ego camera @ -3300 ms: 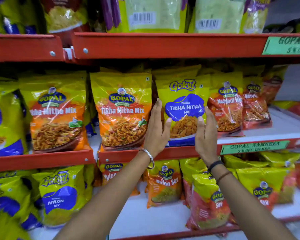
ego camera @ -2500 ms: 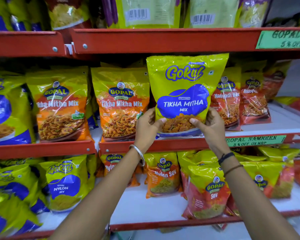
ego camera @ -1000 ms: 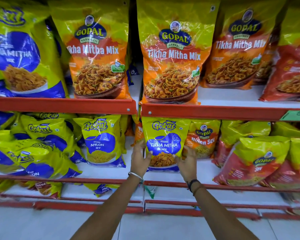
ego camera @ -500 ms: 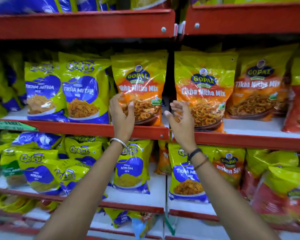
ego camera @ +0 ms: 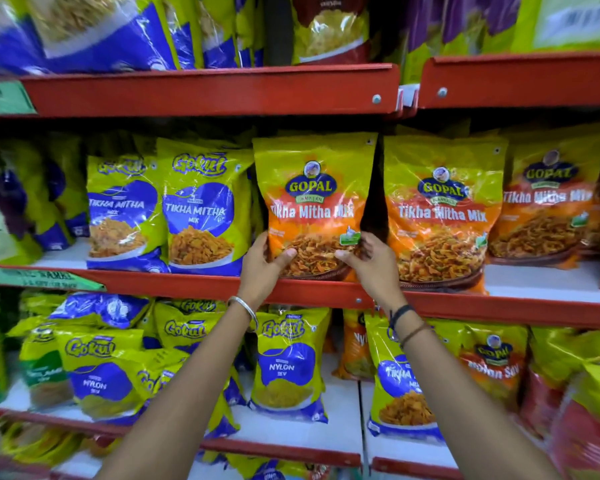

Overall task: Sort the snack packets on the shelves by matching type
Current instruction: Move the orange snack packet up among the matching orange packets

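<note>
Head view: left hand [ego camera: 262,263] and right hand [ego camera: 368,263] pinch the lower corners of a Gopal Tikha Mitha Mix packet [ego camera: 314,206] at the middle shelf's front edge [ego camera: 174,284]. Risk: slick film slips, probably toppling neighbouring Gokul packets [ego camera: 201,209].

Two hands are in view, the left hand [ego camera: 262,263] and the right hand [ego camera: 369,261], both gripping one orange packet [ego camera: 314,206]. On the middle shelf [ego camera: 174,284] three orange Tikha Mitha Mix packets stand in front, counting the held one, the second [ego camera: 442,216] and the third [ego camera: 548,206]. Two blue Tikha Mitha packets face out there, one [ego camera: 123,211] beside the other [ego camera: 203,211]. On the lower shelf [ego camera: 291,433] two blue Nylon Sev packets read clearly, one [ego camera: 99,379] and another [ego camera: 288,365], plus one blue Tikha Mitha packet [ego camera: 400,386]; the rest are too blurred to count
</note>
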Demonstrator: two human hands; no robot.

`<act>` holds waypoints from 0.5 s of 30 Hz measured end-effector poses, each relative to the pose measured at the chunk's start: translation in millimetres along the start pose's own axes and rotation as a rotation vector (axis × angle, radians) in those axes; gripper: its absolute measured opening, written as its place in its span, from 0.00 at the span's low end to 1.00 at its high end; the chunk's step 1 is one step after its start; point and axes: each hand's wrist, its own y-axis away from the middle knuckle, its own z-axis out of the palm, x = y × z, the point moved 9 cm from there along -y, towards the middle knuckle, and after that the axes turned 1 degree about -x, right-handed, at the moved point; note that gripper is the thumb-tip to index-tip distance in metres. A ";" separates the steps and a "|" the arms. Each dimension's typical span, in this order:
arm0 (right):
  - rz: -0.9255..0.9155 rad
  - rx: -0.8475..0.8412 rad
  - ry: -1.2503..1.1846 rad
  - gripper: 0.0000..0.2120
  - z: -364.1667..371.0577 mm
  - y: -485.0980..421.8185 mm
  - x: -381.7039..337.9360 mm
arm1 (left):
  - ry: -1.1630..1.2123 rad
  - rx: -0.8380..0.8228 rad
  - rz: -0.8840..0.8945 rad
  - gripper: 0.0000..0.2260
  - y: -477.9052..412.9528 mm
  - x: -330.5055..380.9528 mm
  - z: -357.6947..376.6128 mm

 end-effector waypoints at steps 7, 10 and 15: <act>-0.063 0.145 -0.248 0.22 -42.8 33.1 -7.7 | 0.158 0.079 0.086 0.26 38.6 40.0 7.3; -0.062 0.190 -0.285 0.21 -73.7 48.0 -1.0 | 0.211 0.062 0.080 0.26 60.7 57.6 24.2; 0.002 0.216 -0.300 0.22 -118.7 76.1 25.3 | 0.197 -0.011 0.030 0.20 96.0 60.0 64.7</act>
